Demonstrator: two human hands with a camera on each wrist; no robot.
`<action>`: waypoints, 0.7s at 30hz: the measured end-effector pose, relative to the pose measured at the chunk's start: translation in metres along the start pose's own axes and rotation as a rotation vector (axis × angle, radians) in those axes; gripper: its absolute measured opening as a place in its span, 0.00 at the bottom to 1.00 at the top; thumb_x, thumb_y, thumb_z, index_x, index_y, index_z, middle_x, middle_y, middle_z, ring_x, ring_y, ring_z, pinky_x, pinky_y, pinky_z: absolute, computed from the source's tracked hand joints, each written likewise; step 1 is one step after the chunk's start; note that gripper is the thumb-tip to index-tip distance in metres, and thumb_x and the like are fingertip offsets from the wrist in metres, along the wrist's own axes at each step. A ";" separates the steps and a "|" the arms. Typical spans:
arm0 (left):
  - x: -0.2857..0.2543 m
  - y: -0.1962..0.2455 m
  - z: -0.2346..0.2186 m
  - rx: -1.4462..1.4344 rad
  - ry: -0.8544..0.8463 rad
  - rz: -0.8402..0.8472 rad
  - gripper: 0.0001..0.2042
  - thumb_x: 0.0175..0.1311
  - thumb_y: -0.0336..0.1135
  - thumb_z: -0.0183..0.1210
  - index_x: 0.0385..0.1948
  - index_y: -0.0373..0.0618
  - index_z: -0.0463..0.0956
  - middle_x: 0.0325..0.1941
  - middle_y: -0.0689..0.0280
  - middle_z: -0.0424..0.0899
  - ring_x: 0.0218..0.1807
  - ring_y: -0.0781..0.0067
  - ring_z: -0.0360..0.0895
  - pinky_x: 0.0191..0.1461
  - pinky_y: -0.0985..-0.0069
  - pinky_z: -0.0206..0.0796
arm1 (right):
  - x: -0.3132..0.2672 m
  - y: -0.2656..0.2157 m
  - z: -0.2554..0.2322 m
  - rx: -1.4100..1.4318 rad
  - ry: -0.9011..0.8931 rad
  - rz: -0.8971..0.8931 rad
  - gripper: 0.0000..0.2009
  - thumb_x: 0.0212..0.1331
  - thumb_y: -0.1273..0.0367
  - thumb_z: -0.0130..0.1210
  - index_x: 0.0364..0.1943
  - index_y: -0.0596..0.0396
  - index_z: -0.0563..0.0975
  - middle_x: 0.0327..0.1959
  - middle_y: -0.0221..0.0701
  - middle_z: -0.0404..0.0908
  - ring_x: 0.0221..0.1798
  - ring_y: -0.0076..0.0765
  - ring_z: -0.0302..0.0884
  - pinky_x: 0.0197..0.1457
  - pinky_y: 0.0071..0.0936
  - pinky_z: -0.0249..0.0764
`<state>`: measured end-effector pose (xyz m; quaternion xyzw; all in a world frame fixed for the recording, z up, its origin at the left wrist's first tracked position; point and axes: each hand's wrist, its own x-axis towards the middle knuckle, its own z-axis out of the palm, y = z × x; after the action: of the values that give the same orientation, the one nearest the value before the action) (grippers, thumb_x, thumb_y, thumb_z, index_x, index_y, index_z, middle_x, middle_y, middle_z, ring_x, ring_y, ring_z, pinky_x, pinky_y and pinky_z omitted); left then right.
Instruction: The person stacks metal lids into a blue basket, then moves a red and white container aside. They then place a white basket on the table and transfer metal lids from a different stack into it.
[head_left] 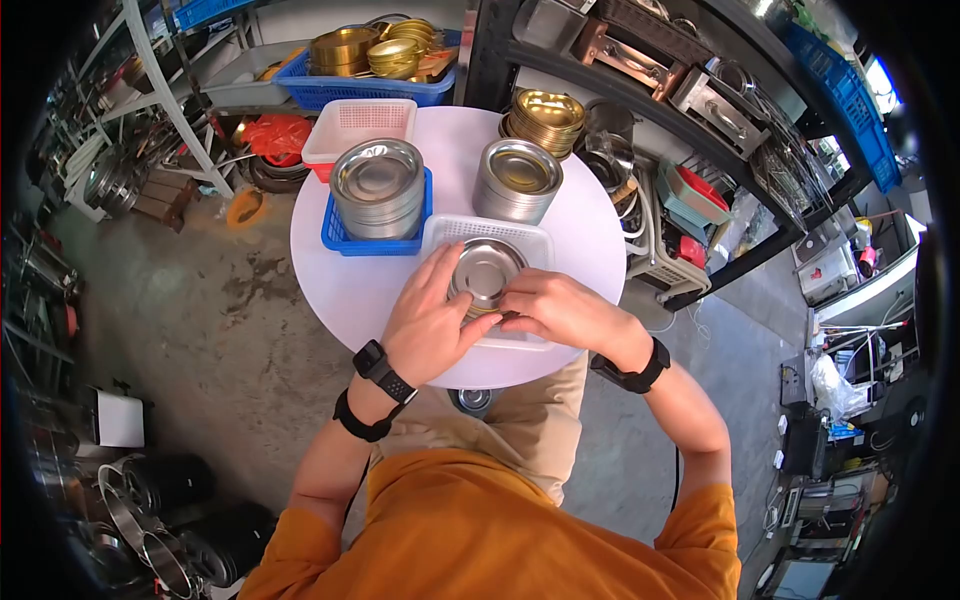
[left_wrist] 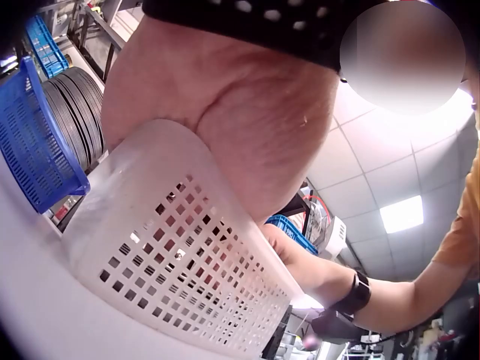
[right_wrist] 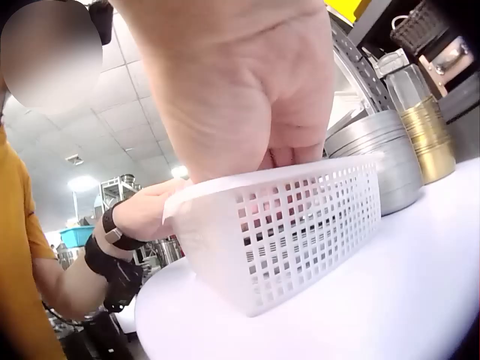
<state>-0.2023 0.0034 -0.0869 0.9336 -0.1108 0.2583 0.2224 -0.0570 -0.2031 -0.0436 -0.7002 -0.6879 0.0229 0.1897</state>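
Note:
In the head view, a round silver metal dish (head_left: 487, 268) lies on top of a stack inside a white perforated basket (head_left: 535, 240). My left hand (head_left: 425, 315) grips the stack's left side, fingers along the rim and thumb at the front. At the right front edge, the curled fingers of my right hand (head_left: 572, 312) hold the rim. The basket wall (left_wrist: 161, 262) hides the left fingertips in the left wrist view. In the right wrist view, my right hand (right_wrist: 240, 105) reaches down into the basket (right_wrist: 300, 232), its fingertips mostly hidden.
On the round white table (head_left: 340, 285), a silver dish stack (head_left: 378, 190) sits in a blue basket (head_left: 345, 243), with a pink-white basket (head_left: 365, 118) behind it. Another silver stack (head_left: 517, 185) and gold bowls (head_left: 547, 115) stand at the back right. Shelves surround the table's far side.

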 end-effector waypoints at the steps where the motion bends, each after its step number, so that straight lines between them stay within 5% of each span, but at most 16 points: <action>1: 0.000 -0.001 0.001 0.019 0.014 0.016 0.21 0.68 0.45 0.70 0.42 0.28 0.87 0.76 0.35 0.68 0.77 0.34 0.66 0.79 0.51 0.62 | 0.001 0.001 -0.003 0.017 0.013 0.026 0.07 0.64 0.71 0.66 0.41 0.59 0.83 0.39 0.40 0.84 0.47 0.53 0.82 0.52 0.44 0.80; 3: -0.001 -0.002 0.001 0.037 0.025 0.032 0.21 0.69 0.44 0.70 0.39 0.27 0.87 0.74 0.35 0.70 0.77 0.35 0.67 0.79 0.52 0.63 | 0.004 0.008 -0.008 0.035 0.028 0.052 0.07 0.65 0.71 0.66 0.42 0.59 0.84 0.41 0.40 0.85 0.48 0.53 0.83 0.54 0.45 0.80; 8: 0.002 0.001 -0.002 0.035 0.012 0.029 0.19 0.69 0.42 0.69 0.37 0.27 0.87 0.71 0.37 0.74 0.75 0.37 0.70 0.77 0.53 0.64 | 0.018 0.056 -0.028 -0.325 0.483 0.175 0.09 0.64 0.70 0.66 0.44 0.58 0.86 0.43 0.39 0.87 0.50 0.51 0.83 0.57 0.46 0.79; 11: 0.002 0.001 -0.001 0.030 0.031 0.031 0.19 0.69 0.42 0.69 0.38 0.28 0.87 0.71 0.38 0.74 0.74 0.36 0.70 0.77 0.52 0.65 | 0.023 0.077 -0.035 -0.455 0.456 0.204 0.07 0.66 0.70 0.64 0.44 0.58 0.86 0.43 0.36 0.88 0.52 0.48 0.83 0.59 0.45 0.78; 15: 0.001 0.001 0.000 0.042 0.040 0.030 0.18 0.69 0.42 0.69 0.38 0.30 0.87 0.71 0.38 0.74 0.74 0.36 0.70 0.77 0.52 0.65 | 0.031 0.083 -0.043 -0.486 0.186 0.266 0.10 0.63 0.73 0.64 0.46 0.60 0.87 0.46 0.40 0.88 0.55 0.50 0.83 0.62 0.44 0.79; 21: 0.001 0.001 0.000 0.029 0.030 0.016 0.17 0.70 0.43 0.69 0.40 0.32 0.87 0.71 0.38 0.74 0.74 0.35 0.70 0.76 0.51 0.65 | 0.033 0.090 -0.042 -0.454 0.226 0.224 0.11 0.58 0.76 0.65 0.46 0.61 0.88 0.43 0.41 0.89 0.51 0.52 0.84 0.58 0.44 0.81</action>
<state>-0.2020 0.0021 -0.0859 0.9318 -0.1113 0.2755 0.2085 0.0432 -0.1788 -0.0234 -0.7946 -0.5681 -0.1892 0.0999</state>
